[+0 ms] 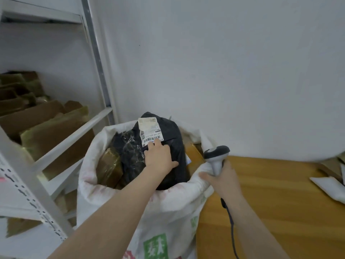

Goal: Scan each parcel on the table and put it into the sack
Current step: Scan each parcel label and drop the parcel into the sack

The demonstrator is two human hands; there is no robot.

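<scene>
The white sack, frame centre, holds a black parcel and a brown box — left hand presses the parcel, fingers straight; right hand grips the scanner.

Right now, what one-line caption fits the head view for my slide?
Left hand rests on a black plastic parcel in the white woven sack; right hand holds a grey handheld scanner.
</scene>
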